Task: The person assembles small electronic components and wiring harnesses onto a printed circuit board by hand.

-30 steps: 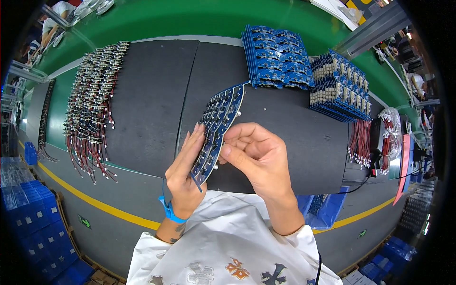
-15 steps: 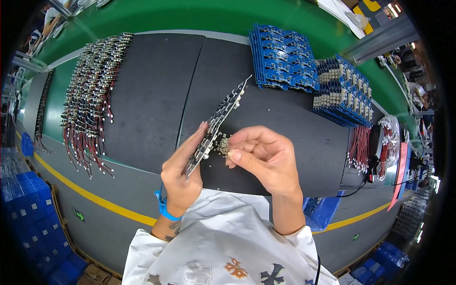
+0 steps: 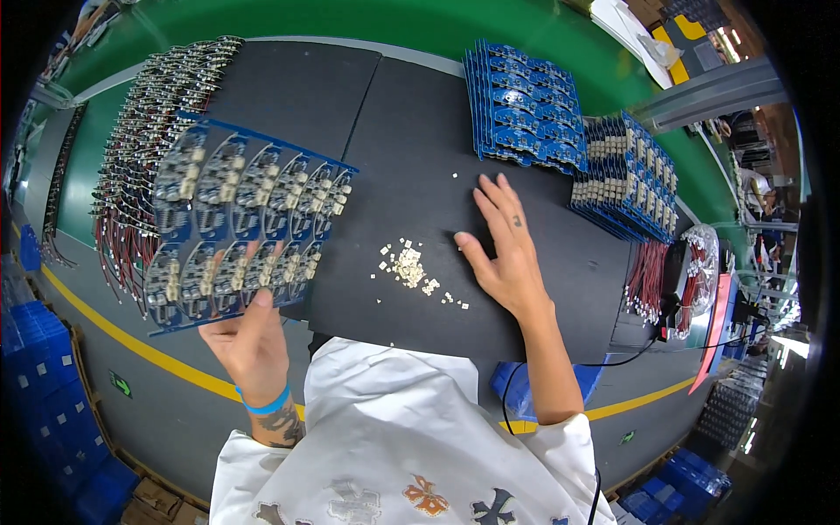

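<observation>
My left hand (image 3: pixel 252 341) grips a blue circuit board panel (image 3: pixel 241 223) by its lower edge, thumb in front and fingers behind. The panel is raised at the left, its face with rows of cream connectors toward me. A small pile of loose cream connectors (image 3: pixel 409 266) lies on the black table mat (image 3: pixel 402 131), with a few pieces scattered around it. Right of that pile, my right hand (image 3: pixel 507 254) is low over the mat, fingers stretched out and thumb apart, with nothing in it.
Upright stacks of blue boards (image 3: pixel 525 109) and boards with cream connectors (image 3: pixel 623 175) stand at the far right. Beside them hang red wire bundles (image 3: pixel 646 280). Rows of wired boards (image 3: pixel 162 114) line the left. A blue bin (image 3: pixel 534 385) sits below the table's front edge.
My left hand has moved left and turned the panel from edge-on to face me. My right hand has left the connector pile, moved right and away from me, and opened.
</observation>
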The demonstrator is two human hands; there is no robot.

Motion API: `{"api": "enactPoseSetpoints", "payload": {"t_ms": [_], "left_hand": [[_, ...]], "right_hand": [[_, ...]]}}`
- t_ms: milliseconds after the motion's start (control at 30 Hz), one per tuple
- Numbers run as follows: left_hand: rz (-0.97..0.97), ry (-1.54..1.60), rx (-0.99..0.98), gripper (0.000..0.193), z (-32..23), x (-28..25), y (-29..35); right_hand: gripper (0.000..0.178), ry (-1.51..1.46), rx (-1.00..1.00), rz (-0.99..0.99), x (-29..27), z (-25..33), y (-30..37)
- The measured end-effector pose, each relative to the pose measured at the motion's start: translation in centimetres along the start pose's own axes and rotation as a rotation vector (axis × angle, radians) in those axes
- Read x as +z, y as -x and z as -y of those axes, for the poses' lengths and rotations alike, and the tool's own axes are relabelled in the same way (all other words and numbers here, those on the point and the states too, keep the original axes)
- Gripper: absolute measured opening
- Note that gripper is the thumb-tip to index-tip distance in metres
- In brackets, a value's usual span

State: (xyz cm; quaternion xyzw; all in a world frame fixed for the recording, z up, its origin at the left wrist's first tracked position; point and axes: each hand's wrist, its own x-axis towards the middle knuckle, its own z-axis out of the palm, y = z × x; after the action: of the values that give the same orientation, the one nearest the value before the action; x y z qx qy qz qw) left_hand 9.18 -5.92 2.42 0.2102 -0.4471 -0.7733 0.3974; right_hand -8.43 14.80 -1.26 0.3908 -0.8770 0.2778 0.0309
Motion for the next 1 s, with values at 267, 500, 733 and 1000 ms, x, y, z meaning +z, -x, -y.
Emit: {"api": "enactPoseSetpoints", "payload": {"t_ms": [267, 500, 733, 1000], "left_hand": [[0.057, 0.135, -0.049, 0.059, 0.0, -1.8, 0.0], [0.005, 0.119, -0.069, 0.059, -0.6, -2.3, 0.1], [-0.036, 0.128, -0.104, 0.058, -0.2, -2.0, 0.2], [0.045, 0.11, -0.151, 0.056, 0.3, -1.3, 0.9]], "right_hand": [[0.057, -0.169, -0.233, 0.132, 0.6, 1.8, -1.4], [0.06, -0.118, -0.207, 0.178, 1.4, 1.4, -1.9], [0.09, -0.151, -0.311, 0.441, 0.9, 6.4, 1.3], [0.051, -0.11, -0.321, 0.16, 3.8, 5.3, -1.0]]}}
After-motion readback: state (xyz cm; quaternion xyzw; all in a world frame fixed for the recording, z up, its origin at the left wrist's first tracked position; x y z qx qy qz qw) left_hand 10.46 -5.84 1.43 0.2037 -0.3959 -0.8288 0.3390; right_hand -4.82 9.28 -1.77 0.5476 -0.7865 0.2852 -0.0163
